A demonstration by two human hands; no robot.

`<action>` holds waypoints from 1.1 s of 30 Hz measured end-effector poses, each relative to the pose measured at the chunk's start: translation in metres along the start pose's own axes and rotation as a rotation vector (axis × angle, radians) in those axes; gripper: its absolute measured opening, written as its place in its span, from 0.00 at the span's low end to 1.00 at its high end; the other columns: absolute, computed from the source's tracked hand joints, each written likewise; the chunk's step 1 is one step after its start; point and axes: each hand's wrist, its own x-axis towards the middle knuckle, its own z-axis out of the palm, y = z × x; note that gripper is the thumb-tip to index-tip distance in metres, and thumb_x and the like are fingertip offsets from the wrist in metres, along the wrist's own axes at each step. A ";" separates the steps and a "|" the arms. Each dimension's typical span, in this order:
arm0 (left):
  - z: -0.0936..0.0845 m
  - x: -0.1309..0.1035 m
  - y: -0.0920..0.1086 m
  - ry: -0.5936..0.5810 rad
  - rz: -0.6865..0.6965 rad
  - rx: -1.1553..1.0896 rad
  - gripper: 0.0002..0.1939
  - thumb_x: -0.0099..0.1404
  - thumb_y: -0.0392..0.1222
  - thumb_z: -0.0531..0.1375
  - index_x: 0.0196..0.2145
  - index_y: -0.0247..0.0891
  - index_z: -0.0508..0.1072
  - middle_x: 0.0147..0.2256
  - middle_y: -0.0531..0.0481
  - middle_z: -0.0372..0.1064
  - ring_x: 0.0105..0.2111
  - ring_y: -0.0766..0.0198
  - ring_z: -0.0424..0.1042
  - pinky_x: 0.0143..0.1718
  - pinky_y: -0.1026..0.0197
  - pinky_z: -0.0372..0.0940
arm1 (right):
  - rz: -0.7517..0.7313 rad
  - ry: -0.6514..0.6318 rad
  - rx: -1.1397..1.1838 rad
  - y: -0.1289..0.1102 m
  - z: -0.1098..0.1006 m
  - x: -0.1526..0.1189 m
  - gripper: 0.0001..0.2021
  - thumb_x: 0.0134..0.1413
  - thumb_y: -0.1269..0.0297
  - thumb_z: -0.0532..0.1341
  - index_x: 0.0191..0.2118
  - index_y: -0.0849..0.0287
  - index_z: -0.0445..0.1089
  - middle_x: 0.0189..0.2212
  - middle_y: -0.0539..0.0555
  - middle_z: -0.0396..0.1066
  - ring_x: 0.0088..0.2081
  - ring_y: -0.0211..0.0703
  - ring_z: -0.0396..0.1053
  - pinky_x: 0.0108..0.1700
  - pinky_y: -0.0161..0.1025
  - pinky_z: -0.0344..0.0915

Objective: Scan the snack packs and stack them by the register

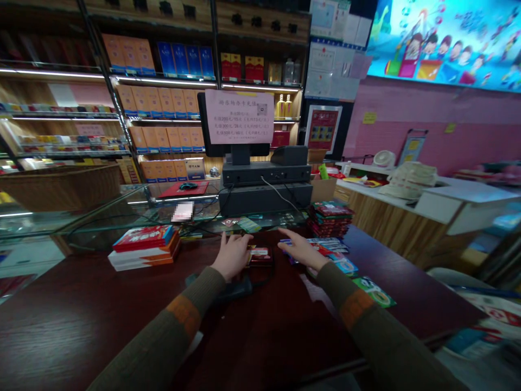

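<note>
On the dark red tabletop (260, 326), a small dark red box (261, 256) with a pale label lies between my hands. My left hand (232, 254) is at its left side, fingers apart and pointing forward; whether it touches the box is unclear. To the right, my right hand (300, 250) hovers over or rests on the edge of some colourful flat packets (340, 260), its index finger stretched out. Beneath my left wrist lies a dark device (234, 288), partly hidden by the sleeve. A white paper slip (317, 292) is beside my right sleeve.
Red and white boxes (144, 247) are stacked at the left. At the back right stands a pile of dark red packets (330, 218). A cash register (264, 182) with a paper sign (240, 117) stands behind the table. A green packet (374, 291) lies at the right.
</note>
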 end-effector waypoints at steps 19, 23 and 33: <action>0.042 0.036 0.086 -0.043 0.148 -0.049 0.21 0.70 0.47 0.55 0.58 0.41 0.64 0.52 0.42 0.75 0.60 0.48 0.64 0.67 0.27 0.34 | 0.200 0.012 -0.191 0.072 -0.057 -0.015 0.27 0.58 0.64 0.60 0.63 0.63 0.65 0.61 0.62 0.68 0.61 0.51 0.67 0.64 0.47 0.60; 0.048 0.038 0.092 -0.059 0.145 -0.057 0.23 0.70 0.48 0.54 0.59 0.39 0.63 0.50 0.39 0.76 0.59 0.47 0.65 0.67 0.27 0.34 | 0.267 -0.007 -0.294 0.078 -0.066 -0.020 0.26 0.60 0.62 0.59 0.63 0.61 0.66 0.59 0.61 0.71 0.59 0.50 0.70 0.61 0.43 0.63; 0.050 0.039 0.100 -0.100 0.076 -0.101 0.24 0.70 0.48 0.54 0.60 0.38 0.62 0.50 0.38 0.75 0.59 0.48 0.66 0.66 0.27 0.34 | 0.372 0.015 -0.387 0.078 -0.072 -0.031 0.24 0.61 0.58 0.57 0.59 0.60 0.70 0.53 0.62 0.76 0.54 0.56 0.73 0.56 0.46 0.66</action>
